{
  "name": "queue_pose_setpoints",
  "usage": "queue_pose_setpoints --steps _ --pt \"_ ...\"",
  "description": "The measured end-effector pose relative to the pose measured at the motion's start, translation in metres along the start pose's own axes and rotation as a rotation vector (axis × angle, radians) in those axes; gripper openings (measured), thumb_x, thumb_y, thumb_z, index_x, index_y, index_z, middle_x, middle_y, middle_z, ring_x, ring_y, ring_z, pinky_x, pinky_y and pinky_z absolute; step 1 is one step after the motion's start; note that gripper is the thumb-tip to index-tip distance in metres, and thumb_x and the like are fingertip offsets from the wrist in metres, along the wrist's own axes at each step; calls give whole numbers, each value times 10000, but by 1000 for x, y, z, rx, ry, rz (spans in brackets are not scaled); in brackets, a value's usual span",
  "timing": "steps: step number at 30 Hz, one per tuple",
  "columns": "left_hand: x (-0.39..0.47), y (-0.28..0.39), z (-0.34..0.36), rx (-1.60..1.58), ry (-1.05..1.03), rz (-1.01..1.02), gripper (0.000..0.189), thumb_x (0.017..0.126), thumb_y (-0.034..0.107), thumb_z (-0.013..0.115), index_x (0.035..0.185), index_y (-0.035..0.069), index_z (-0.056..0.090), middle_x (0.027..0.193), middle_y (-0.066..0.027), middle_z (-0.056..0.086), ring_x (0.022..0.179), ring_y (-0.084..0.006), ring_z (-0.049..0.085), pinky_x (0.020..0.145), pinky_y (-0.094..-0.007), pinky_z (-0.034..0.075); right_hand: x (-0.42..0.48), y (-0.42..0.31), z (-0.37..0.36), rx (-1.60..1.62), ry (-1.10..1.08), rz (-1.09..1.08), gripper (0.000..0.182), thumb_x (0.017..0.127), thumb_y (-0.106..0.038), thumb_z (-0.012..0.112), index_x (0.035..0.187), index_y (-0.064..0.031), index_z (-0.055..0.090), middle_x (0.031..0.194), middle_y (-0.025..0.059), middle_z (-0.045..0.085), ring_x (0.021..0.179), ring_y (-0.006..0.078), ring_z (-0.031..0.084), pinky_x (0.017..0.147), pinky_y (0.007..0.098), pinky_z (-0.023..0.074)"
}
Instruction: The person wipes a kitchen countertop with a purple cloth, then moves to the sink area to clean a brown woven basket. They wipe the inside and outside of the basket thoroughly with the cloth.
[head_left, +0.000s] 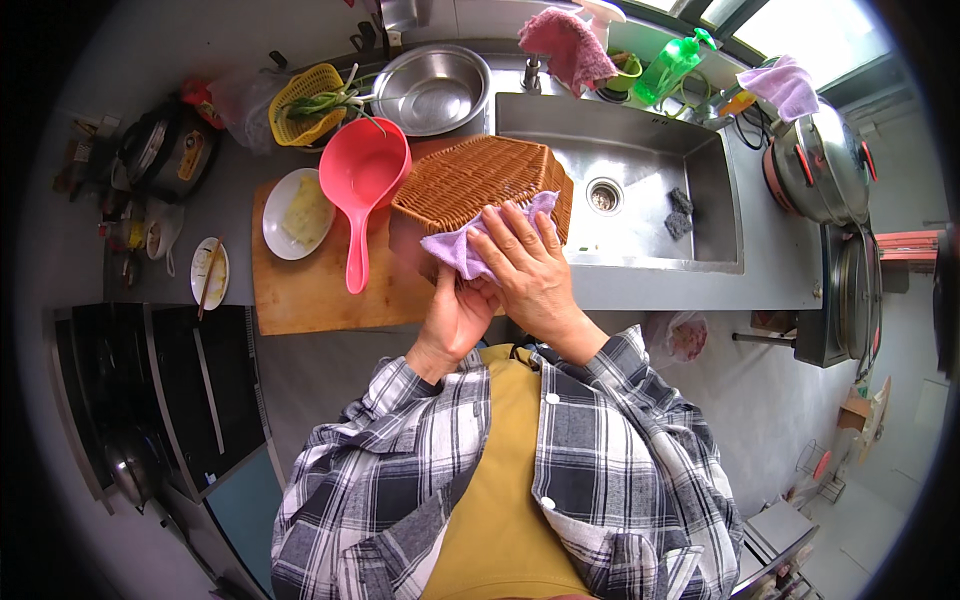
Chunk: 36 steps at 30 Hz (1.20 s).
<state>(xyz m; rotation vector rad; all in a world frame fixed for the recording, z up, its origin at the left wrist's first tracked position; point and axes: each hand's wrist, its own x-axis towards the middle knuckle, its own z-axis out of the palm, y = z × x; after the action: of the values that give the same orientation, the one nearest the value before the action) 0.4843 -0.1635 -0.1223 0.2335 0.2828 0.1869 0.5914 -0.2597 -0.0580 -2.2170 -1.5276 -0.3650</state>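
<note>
A brown woven wicker basket (480, 180) is tilted in front of me, over the cutting board and the left part of the sink. My left hand (454, 322) grips its near edge from below, with the thumb up against a purple cloth. My right hand (529, 262) lies flat over that purple cloth (454, 249), pressing it to the basket's near side with the fingers pointing away from me. Part of the cloth is hidden beneath the right hand. The basket's underside cannot be seen.
A pink ladle (360, 217) and a white plate (274, 232) with pale food rest on the wooden cutting board (315, 307). Behind are a yellow basket (281, 112) of scallions and a steel basin (439, 94). The steel sink (637, 217) holds dark scrubbers (679, 214).
</note>
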Motion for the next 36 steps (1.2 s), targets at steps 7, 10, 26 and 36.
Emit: queue_pose_setpoints --steps 7,10,26,36 --pt "-4 -2 0 63 -35 -45 580 1010 556 286 1469 208 353 1416 -33 499 1274 -179 493 1078 -399 379 5 -2 6 -21 14 20 488 809 -224 601 1291 -153 584 1402 54 518 1351 252 423 1114 467 281" --pt "-6 -3 9 59 55 -45 603 1003 571 277 1487 213 314 1420 -36 495 1291 -195 479 1098 -409 352 5 0 9 -27 17 14 489 808 -223 615 1290 -153 586 1397 55 520 1349 255 422 1117 465 278" --pt "-19 -7 -40 57 47 -124 626 955 611 386 1377 153 451 1321 -69 571 1218 -210 544 1082 -395 383 20 -9 26 73 -75 19 380 776 -145 664 1148 -83 620 1205 77 634 1238 247 530 1082 430 352" --pt "-11 3 -17 89 129 -10 654 929 601 471 1347 97 474 1258 -115 608 1173 -261 580 1063 -449 421 35 37 -3 621 330 348 257 926 -52 532 1167 3 601 1127 192 653 1109 360 605 997 417 445"
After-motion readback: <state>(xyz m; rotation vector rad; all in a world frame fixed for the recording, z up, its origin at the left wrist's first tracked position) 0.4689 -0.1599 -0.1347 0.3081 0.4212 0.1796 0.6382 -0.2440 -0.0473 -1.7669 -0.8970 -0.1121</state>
